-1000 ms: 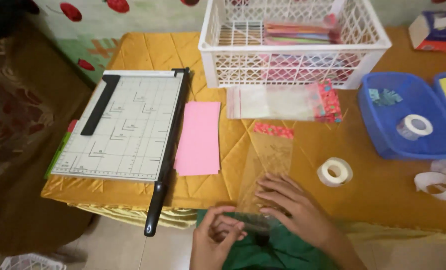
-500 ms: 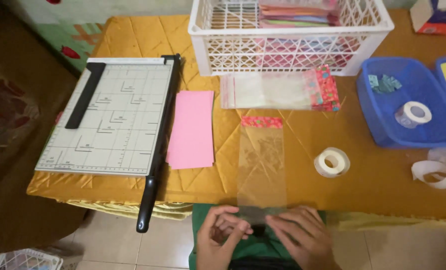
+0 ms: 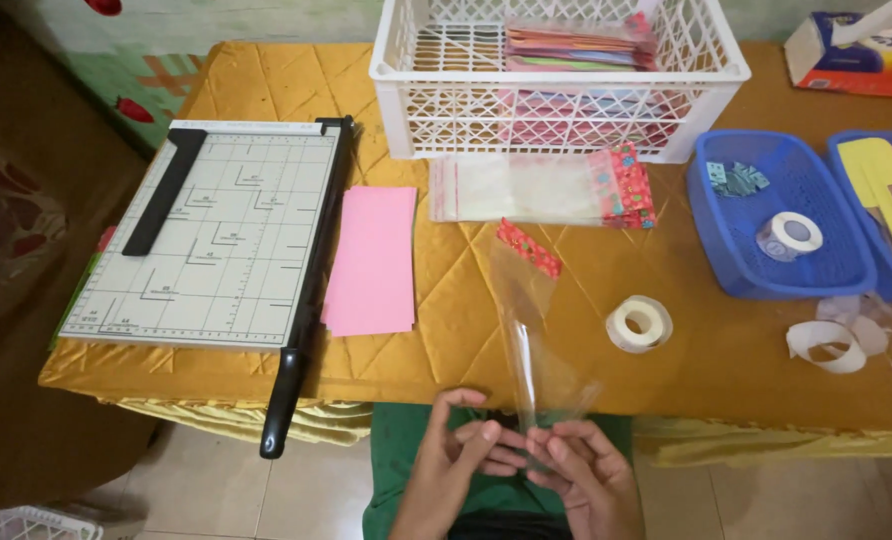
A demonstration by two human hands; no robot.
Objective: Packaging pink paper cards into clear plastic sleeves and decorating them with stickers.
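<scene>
**Desk:** What sits at the left of the table?

**Photographer:** A paper cutter [image 3: 206,240] with its long black arm down along the right edge, nothing on the bed. Just beside it lies a small stack of pink paper [image 3: 373,262], cut to strips and squared up, untouched by either hand.

**Desk:** And the hands?

**Photographer:** Both are at the near edge, above a green lap. The left hand [image 3: 456,462] pinches the bottom of a clear plastic sleeve [image 3: 531,330], thumb and fingers closed on it. The right hand [image 3: 584,472] meets it there, fingertips also closed on the same lower edge. The sleeve rises from the hands and tilts back over the table, its red patterned flap [image 3: 529,248] at the far end, above the gold cloth.

**Desk:** Is anything inside it?

**Photographer:** It looks empty. By my reading the mouth is only being worked open, so filling and sealing are not yet done.

**Desk:** What shows finished work?

**Photographer:** The white crate [image 3: 556,75] behind holds coloured flat packets, though I cannot tell if they are sealed. In front of it lies a pile of empty sleeves [image 3: 536,187]. To the right a roll of white tape [image 3: 639,323] sits on the cloth, then a blue tray [image 3: 776,215] with a second roll.
</scene>
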